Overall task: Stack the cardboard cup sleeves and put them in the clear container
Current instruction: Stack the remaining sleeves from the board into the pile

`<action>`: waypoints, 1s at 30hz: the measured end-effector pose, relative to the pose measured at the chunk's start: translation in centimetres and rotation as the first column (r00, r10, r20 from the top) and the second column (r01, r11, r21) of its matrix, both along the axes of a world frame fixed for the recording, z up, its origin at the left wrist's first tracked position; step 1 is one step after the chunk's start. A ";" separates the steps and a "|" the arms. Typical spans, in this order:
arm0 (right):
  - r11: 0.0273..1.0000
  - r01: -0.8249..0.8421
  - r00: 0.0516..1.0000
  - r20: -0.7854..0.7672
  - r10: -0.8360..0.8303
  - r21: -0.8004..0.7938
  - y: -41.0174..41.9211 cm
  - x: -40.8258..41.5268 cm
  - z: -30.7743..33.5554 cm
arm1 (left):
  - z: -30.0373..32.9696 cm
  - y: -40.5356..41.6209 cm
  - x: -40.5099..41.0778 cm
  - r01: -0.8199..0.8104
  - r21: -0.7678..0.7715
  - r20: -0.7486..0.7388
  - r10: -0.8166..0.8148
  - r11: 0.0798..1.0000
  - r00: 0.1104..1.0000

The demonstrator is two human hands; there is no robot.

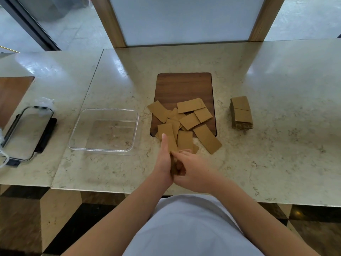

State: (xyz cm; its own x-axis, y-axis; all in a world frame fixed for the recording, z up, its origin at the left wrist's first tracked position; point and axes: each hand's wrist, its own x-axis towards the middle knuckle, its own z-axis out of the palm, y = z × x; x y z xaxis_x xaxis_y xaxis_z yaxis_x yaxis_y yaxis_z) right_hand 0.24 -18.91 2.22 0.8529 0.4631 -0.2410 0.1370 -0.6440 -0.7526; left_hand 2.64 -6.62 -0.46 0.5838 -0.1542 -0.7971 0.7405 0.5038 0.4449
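Several flat brown cardboard cup sleeves (pixel 190 120) lie scattered over the near end of a dark wooden board (pixel 184 85) and onto the marble counter. My left hand (pixel 164 161) and my right hand (pixel 191 170) press together around a small bundle of sleeves (pixel 174 167) held on edge just in front of the pile. A neat stack of sleeves (pixel 241 113) stands to the right of the board. The clear container (pixel 105 129) sits empty to the left of the pile.
The container's lid (pixel 27 133) with black clips lies at the far left, beside crumpled clear plastic (pixel 44 103). Another wooden board (pixel 11 97) is at the left edge. The counter's front edge runs just below my hands.
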 end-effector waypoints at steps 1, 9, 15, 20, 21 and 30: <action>0.996 0.032 0.997 -0.072 -0.026 0.084 -0.6 0.2 -0.3 | -0.1 0.3 0.1 -0.010 0.004 -0.008 0.010 1.000 1.000; 0.724 0.530 0.796 -0.035 -0.604 -0.442 -5.9 6.0 -6.5 | -0.8 1.9 0.4 -0.073 -0.100 -0.055 0.068 0.992 0.996; 0.660 0.572 0.754 -0.004 -0.657 -0.487 -5.7 7.4 -8.3 | -1.5 2.8 0.9 -0.076 -0.265 -0.010 0.077 0.961 0.997; 0.781 0.601 0.776 -0.108 -0.621 -0.170 -5.2 5.3 -8.1 | -2.1 3.2 0.9 -0.030 -0.258 -0.006 0.030 0.966 1.000; 0.796 0.595 0.791 -0.091 -0.605 -0.117 -4.9 4.5 -7.7 | -2.1 3.2 0.9 -0.038 -0.252 -0.002 0.039 0.967 0.999; 0.864 0.504 0.858 0.118 -0.500 -0.010 -2.0 1.2 -2.2 | -2.1 0.9 0.7 -0.025 0.046 0.088 0.021 0.999 0.996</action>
State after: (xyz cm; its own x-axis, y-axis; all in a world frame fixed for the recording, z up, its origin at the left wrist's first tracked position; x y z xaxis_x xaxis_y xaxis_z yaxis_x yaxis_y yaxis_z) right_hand 1.40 -20.86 0.03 0.9887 -0.0425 -0.1435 -0.1343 -0.6754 -0.7251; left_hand 3.37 -5.72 -2.57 0.6544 -0.1031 -0.7491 0.6861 0.4974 0.5309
